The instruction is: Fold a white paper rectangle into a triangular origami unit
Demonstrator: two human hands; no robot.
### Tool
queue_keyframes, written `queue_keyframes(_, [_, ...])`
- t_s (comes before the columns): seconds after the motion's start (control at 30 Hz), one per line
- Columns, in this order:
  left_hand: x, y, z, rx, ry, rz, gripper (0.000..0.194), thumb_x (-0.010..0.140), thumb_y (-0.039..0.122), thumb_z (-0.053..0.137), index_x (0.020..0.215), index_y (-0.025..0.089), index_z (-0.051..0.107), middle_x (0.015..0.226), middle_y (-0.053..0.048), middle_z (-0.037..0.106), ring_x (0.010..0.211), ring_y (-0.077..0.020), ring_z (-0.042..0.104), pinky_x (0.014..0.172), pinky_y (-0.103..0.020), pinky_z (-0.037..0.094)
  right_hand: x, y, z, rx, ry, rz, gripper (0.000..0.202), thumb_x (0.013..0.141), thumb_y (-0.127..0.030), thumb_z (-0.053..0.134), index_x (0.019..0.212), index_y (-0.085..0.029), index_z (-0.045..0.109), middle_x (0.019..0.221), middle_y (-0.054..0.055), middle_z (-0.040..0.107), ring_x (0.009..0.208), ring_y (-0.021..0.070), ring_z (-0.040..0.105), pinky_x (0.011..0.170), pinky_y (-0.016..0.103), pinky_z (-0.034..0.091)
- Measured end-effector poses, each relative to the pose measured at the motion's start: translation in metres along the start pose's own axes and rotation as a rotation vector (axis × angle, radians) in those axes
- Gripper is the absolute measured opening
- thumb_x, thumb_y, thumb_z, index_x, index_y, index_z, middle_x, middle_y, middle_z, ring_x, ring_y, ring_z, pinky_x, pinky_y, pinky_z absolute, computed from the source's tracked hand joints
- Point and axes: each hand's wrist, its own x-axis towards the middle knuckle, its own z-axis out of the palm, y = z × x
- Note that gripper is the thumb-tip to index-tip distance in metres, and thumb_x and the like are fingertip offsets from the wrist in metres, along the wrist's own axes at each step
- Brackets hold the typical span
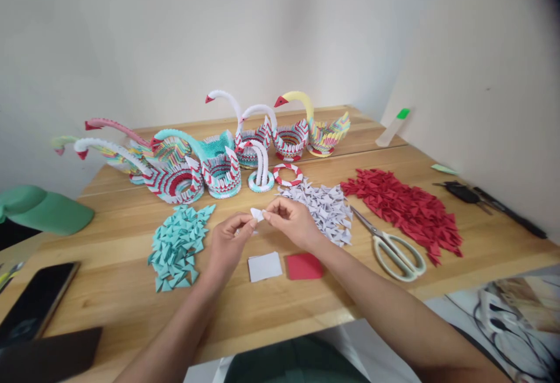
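Observation:
Between both hands, above the middle of the table, is a small folded white paper piece (256, 214). My left hand (231, 237) pinches its left side between thumb and fingers. On its right side my right hand (291, 220) also pinches, fingers closed. Just below the hands lie a stack of white paper slips (265, 266) and a stack of red paper slips (304, 266). A heap of white folded triangles (330, 211) sits behind my right hand, and a heap of teal folded triangles (177, 249) is left of my left hand.
Several folded-paper swans (221, 173) stand along the back, with a red-and-white paper ring (287, 175) in front. To the right are scissors (396, 255), a heap of red triangles (406, 208) and keys (461, 192). A phone (37, 298) and a green bottle (46, 209) lie left.

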Motion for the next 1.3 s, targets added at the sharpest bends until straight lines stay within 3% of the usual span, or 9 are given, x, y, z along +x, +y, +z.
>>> queue_keyframes(0.3, [0.002, 0.000, 0.006, -0.079, -0.053, -0.084, 0.017, 0.077, 0.032, 0.063, 0.082, 0.016, 0.066, 0.077, -0.001, 0.063, 0.073, -0.0136, 0.053, 0.071, -0.023, 0.041, 0.000, 0.003, 0.008, 0.266, -0.011, 0.028, 0.011, 0.079, -0.025, 0.060, 0.087, -0.019, 0.057, 0.073, -0.002, 0.058, 0.066, 0.0106, 0.055, 0.063, 0.023, 0.045])
queue_keyframes(0.43, [0.002, -0.005, 0.007, -0.120, -0.023, -0.124, 0.018, 0.074, 0.032, 0.066, 0.079, 0.015, 0.065, 0.074, -0.001, 0.062, 0.068, -0.0116, 0.051, 0.067, -0.021, 0.039, -0.001, 0.003, 0.010, 0.313, -0.037, 0.046, 0.012, 0.080, -0.026, 0.060, 0.088, -0.019, 0.055, 0.075, -0.002, 0.058, 0.068, 0.0113, 0.057, 0.065, 0.024, 0.046])
queue_keyframes(0.6, [0.003, -0.008, 0.002, -0.095, -0.040, -0.141, 0.016, 0.072, 0.029, 0.067, 0.071, 0.014, 0.063, 0.067, 0.001, 0.058, 0.064, -0.0099, 0.048, 0.063, -0.020, 0.036, -0.002, -0.002, 0.003, 0.230, -0.070, 0.003, 0.014, 0.086, -0.031, 0.054, 0.093, -0.019, 0.056, 0.080, 0.000, 0.058, 0.074, 0.0124, 0.056, 0.069, 0.025, 0.044])
queue_keyframes(0.87, [0.001, -0.008, 0.001, -0.055, -0.118, -0.153, 0.016, 0.073, 0.030, 0.066, 0.069, 0.014, 0.064, 0.063, 0.002, 0.055, 0.061, -0.0095, 0.046, 0.060, -0.021, 0.036, -0.002, -0.003, 0.003, 0.051, -0.072, 0.003, 0.022, 0.080, -0.037, 0.061, 0.071, -0.018, 0.053, 0.066, -0.003, 0.054, 0.061, 0.0103, 0.049, 0.057, 0.022, 0.038])
queue_keyframes(1.1, [0.001, -0.006, 0.001, -0.114, -0.104, -0.177, 0.013, 0.072, 0.027, 0.067, 0.068, 0.015, 0.065, 0.063, 0.002, 0.058, 0.062, -0.0095, 0.048, 0.064, -0.021, 0.038, 0.000, 0.004, 0.004, 0.136, -0.036, 0.028, 0.023, 0.077, -0.035, 0.064, 0.067, -0.017, 0.054, 0.064, -0.003, 0.055, 0.058, 0.0095, 0.047, 0.055, 0.021, 0.036])
queue_keyframes(1.3, [0.001, -0.005, 0.001, -0.152, -0.112, -0.163, 0.014, 0.074, 0.025, 0.066, 0.065, 0.015, 0.064, 0.062, 0.001, 0.059, 0.062, -0.0101, 0.049, 0.064, -0.021, 0.038, 0.000, 0.005, 0.004, 0.158, -0.044, 0.026, 0.020, 0.077, -0.033, 0.064, 0.069, -0.018, 0.054, 0.073, 0.000, 0.060, 0.067, 0.0121, 0.053, 0.062, 0.024, 0.041])
